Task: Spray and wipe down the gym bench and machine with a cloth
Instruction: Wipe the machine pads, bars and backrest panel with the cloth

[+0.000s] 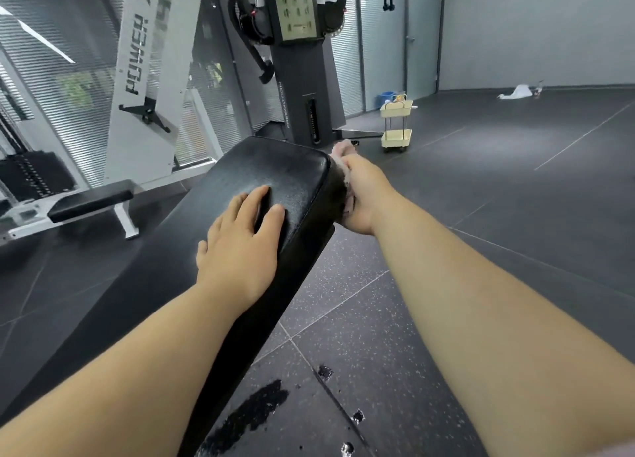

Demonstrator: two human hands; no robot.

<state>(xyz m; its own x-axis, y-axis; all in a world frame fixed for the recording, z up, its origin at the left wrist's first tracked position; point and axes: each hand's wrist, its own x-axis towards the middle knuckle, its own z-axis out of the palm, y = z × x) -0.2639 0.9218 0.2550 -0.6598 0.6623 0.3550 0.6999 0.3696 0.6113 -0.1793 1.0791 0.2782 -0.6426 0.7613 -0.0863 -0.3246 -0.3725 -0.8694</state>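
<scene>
At the far left a dark weight stack [34,178] and a second black flat bench on a white frame [91,199] stand beside the white slanted upright lettered POWER X [137,61], none of them being touched now. Nearer, the left grip [240,236] lies flat on the top of the long black padded gym bench [275,171], fingers apart and straight, holding nothing. It seems to be there to steady the pad and brace the body while the other arm works. Behind the bench's far end rises the dark grey cable machine tower with an exercise chart [302,78], probably the machine to be wiped. The right grip [360,195] presses a bunched pale pink cloth [343,147] against the right side edge of the pad near its far corner. That spot suggests the top has had its turn and the flank is now being wiped. I cannot tell whether its fingers curl round the cloth or lie flat on it. Dark wet patches [254,412] on the near speckled floor look like spray that missed the pad. Further right stands a cream two-tier cart [397,126] before a blue bucket [386,97], well apart from the bench, and at the far right a white rag [515,92] lies on the floor.
</scene>
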